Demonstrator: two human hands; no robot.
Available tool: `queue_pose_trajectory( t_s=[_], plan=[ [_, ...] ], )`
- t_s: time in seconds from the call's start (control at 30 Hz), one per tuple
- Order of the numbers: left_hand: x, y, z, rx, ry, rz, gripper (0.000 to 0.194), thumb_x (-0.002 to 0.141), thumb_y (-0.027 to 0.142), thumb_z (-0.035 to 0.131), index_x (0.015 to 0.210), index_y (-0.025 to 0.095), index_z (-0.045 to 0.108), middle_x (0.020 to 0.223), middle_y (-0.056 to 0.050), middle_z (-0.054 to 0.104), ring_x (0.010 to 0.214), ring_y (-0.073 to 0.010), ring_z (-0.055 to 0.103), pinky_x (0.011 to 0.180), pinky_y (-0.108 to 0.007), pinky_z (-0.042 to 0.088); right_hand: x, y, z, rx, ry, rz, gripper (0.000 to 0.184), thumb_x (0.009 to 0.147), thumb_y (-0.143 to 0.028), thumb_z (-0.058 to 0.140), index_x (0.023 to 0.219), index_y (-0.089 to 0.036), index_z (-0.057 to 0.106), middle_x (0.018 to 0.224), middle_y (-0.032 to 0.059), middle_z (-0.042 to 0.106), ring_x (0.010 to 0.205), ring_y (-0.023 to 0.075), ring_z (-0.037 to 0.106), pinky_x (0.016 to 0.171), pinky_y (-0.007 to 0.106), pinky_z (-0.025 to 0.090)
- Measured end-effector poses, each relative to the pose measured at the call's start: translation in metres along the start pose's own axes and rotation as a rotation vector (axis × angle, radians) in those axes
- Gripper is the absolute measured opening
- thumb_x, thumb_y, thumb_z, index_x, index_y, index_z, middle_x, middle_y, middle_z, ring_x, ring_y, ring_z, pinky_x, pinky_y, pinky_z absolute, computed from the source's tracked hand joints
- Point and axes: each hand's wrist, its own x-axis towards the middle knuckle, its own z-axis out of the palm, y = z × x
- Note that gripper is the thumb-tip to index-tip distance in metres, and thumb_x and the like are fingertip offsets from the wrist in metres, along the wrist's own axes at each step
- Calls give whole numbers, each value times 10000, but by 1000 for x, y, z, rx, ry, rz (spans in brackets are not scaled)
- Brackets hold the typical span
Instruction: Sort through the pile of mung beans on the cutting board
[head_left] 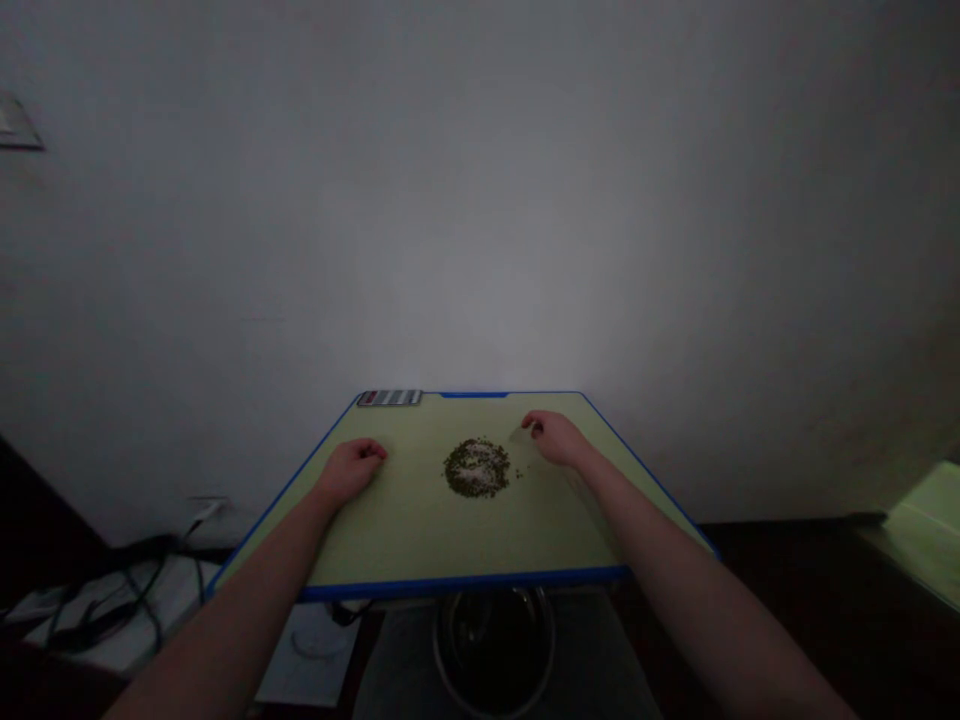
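A small heap of greenish grains (469, 484) with paler, whitish material in its middle lies on a yellow-green board (390, 535) with a blue rim. To the left of the heap, my left hand (352, 468) rests on the board with its fingers curled in, and nothing shows in it. On the other side, my right hand (553, 436) is pinched round a thin, pale, see-through tool (517, 434) whose tip points toward the heap. The tool's exact kind is too faint to make out. A few stray grains lie between the heap and my right hand.
A calculator-like device (390, 398) lies at the board's far left corner, close to a plain wall (480, 220). Below the near edge stands a round metal pot (550, 640). Cables (142, 600) run at the lower left, and a pale green surface (930, 530) is at far right.
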Motion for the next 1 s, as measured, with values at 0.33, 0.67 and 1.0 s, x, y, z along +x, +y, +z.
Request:
queue_pose_trajectory(
  t_s=[0.33, 0.67, 1.0],
  plan=[
    [2, -3, 0, -2, 0, 5, 182, 586, 235, 448, 671, 168, 595, 535, 14, 555, 509, -125, 497, 504, -229, 367, 22, 1, 18, -9, -187, -146, 335, 654, -55, 438, 876, -187, 651, 751, 18, 634, 638, 109, 520, 601, 191, 367],
    [2, -2, 1, 17, 2, 11, 182, 583, 237, 453, 672, 162, 593, 567, 4, 567, 525, -128, 497, 502, -230, 366, 12, -6, 18, -17, -215, -180, 339, 655, -81, 447, 903, -196, 647, 782, 22, 647, 676, 118, 546, 613, 189, 377],
    [4, -4, 1, 31, -6, 36, 201, 580, 248, 454, 682, 157, 600, 573, 0, 570, 564, -139, 514, 532, -236, 373, -7, -4, 20, -67, -145, -23, 352, 631, -77, 471, 926, -161, 643, 949, 75, 637, 852, 166, 562, 762, 226, 385]
  ],
)
